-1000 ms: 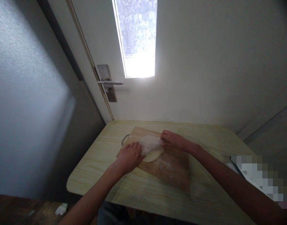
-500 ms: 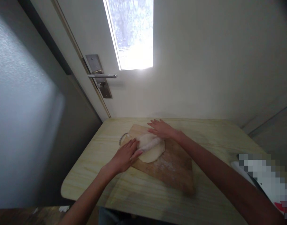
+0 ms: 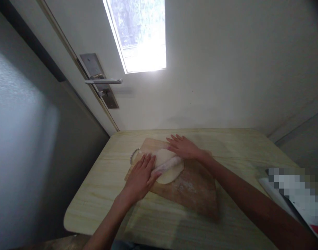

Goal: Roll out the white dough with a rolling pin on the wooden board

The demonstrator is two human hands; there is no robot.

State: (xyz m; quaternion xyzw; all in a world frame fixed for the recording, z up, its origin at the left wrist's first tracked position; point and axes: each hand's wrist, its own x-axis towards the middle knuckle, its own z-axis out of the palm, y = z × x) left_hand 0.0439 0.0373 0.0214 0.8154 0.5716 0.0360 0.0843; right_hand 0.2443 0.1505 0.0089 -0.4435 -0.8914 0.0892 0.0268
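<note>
A flattened round of pale dough (image 3: 170, 176) lies on a wooden cutting board (image 3: 200, 198) dusted with flour. Across the dough rests a short, flour-whitened rolling pin (image 3: 167, 164), its ends hidden beneath my hands. My left hand (image 3: 143, 173) is laid flat over the pin's near-left end, fingers stretched out. Over its far-right end is my right hand (image 3: 183, 147), fingers also extended and slightly spread. Neither hand wraps its fingers round the pin.
The board sits on a light wood-grain table (image 3: 96, 194) and has a metal handle (image 3: 134, 156) at its left corner. Behind stands a pale door with a lever handle (image 3: 104, 81) and a bright window. A partly blurred-out white item (image 3: 275, 198) lies at the right.
The view has shifted slightly. Both hands and the rolling pin have moved a little toward me over the dough, the hands still lying flat on the pin.
</note>
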